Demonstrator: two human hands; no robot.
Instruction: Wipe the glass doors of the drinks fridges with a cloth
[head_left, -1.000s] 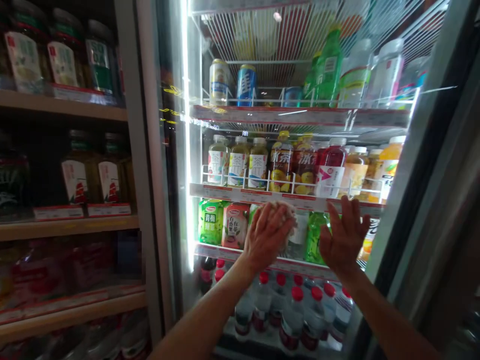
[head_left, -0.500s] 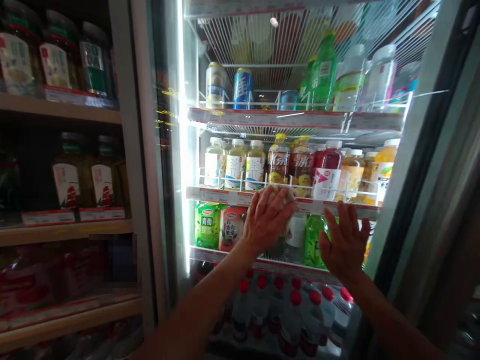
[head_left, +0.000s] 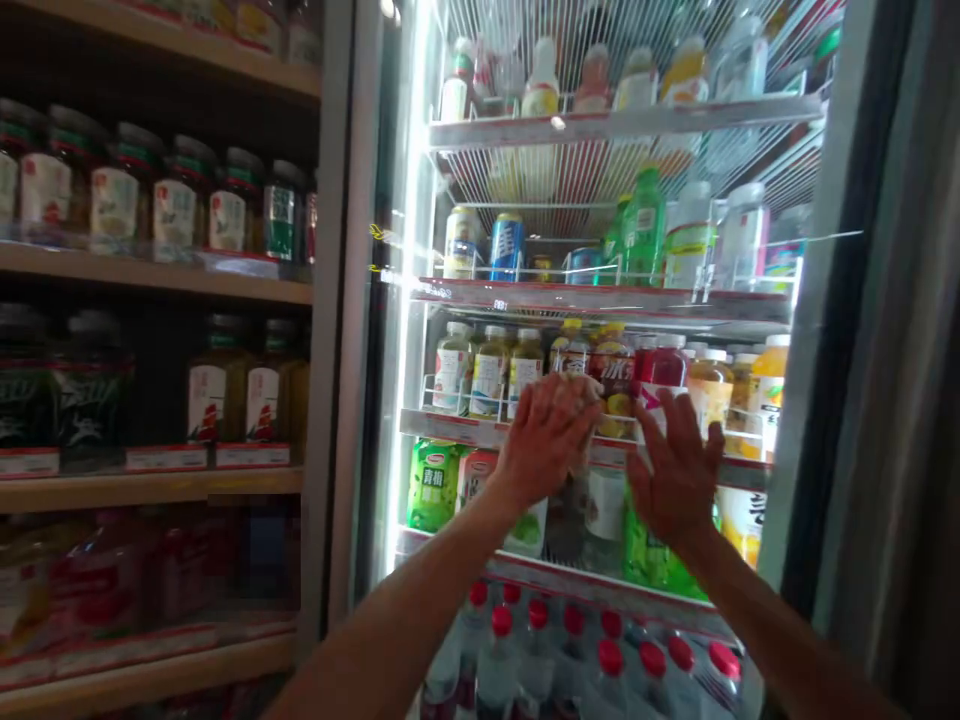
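My left hand is closed over a pale, crumpled cloth, pressed to the glass door of a lit drinks cooler. Much of the cloth is hidden beneath the fingers. To its right, my right hand is raised with fingers spread and nothing in it; whether it touches the glass I cannot tell. Behind the hands, seen through the glass, run a shelf edge and bottles, among them a red drink bottle and a yellow-capped tea bottle.
Red-capped water bottles stand at the cooler's bottom. A metal door frame borders the right side. On the left, past a grey upright, wooden shelves hold more bottles. A bright light strip runs down the cooler's left edge.
The view has tilted up, bringing the top cooler shelf into sight. Both hands sit slightly higher against the shelves than before. The left hand keeps the cloth.
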